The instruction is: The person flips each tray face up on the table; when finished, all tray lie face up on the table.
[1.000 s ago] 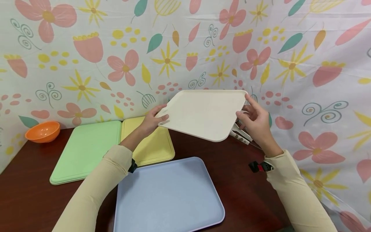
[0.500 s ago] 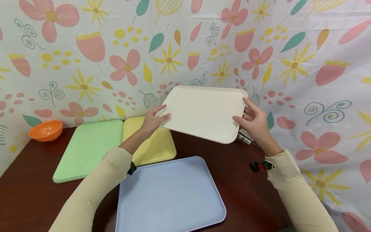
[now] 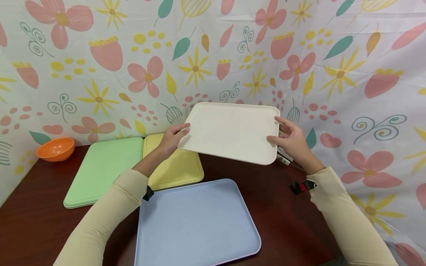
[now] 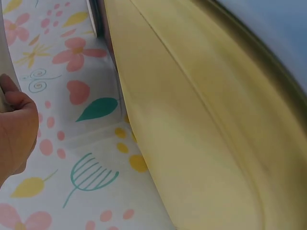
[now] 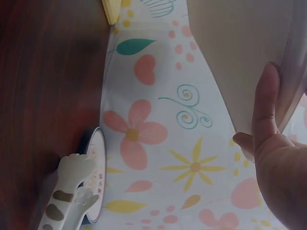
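Note:
A white rectangular tray (image 3: 233, 133) is held up in the air between both hands, tilted so that its inner face shows in the head view. My left hand (image 3: 170, 141) grips its left edge. At the right edge my right hand (image 3: 294, 142) pinches it, thumb on the inner face and fingers spread along the back. In the right wrist view the right hand (image 5: 280, 148) appears with fingers against the tray's underside (image 5: 240, 48). Below the raised tray, a blue tray (image 3: 196, 225) lies on the dark table.
A green board (image 3: 106, 166) and a yellow board (image 3: 179, 170) lie side by side at the left and back. An orange bowl (image 3: 56, 149) stands at the far left. Paw-tipped tongs (image 5: 67, 191) and a dark-rimmed round plate (image 5: 97, 167) are at the right back. Floral cloth (image 3: 213, 55) hangs behind.
The white tray has shifted slightly left with both hands still holding it, and its far edge has come down a little over the last half second. The other objects stay put.

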The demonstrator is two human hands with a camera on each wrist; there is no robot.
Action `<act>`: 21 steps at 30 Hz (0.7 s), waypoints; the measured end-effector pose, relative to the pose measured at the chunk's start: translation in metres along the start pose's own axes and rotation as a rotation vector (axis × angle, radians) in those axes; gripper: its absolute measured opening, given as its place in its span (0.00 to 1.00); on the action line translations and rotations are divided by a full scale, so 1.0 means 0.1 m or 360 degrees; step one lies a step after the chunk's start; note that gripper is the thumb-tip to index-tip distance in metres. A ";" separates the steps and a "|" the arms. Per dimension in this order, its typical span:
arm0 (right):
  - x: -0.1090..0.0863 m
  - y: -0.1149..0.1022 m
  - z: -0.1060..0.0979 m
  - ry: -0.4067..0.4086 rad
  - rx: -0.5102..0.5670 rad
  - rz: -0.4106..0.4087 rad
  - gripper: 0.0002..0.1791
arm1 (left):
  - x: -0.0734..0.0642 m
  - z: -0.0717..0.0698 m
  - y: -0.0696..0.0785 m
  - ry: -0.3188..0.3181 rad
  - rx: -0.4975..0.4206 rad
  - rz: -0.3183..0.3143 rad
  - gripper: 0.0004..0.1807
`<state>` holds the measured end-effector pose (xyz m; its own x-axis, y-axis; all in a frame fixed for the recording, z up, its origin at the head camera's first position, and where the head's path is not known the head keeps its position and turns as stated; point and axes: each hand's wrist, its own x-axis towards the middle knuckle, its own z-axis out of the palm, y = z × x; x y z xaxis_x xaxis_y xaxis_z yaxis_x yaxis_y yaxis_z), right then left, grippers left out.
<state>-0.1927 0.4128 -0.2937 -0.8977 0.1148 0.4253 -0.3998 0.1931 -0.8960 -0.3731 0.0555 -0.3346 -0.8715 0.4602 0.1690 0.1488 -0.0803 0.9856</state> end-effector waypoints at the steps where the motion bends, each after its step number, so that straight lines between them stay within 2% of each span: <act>1: 0.01 0.01 -0.01 0.0004 -0.0005 0.0007 0.41 | 0.00 0.00 0.01 -0.0007 -0.0013 -0.0010 0.24; 5: 0.03 0.07 -0.05 0.0037 -0.0069 0.0058 0.41 | 0.00 -0.01 0.00 -0.0008 -0.0032 -0.0007 0.23; 13: 0.04 0.25 -0.13 0.0102 -0.0316 0.0123 0.37 | 0.02 0.00 -0.04 -0.0030 -0.0048 0.0011 0.22; 21: -0.02 0.40 -0.10 0.0114 -0.0422 0.0183 0.36 | 0.10 -0.03 -0.10 -0.0006 0.0010 -0.0050 0.23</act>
<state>-0.2046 0.4303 -0.3290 -0.9152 0.2174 0.3392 -0.2253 0.4218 -0.8782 -0.3849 0.0581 -0.3424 -0.8740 0.4660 0.1381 0.1243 -0.0603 0.9904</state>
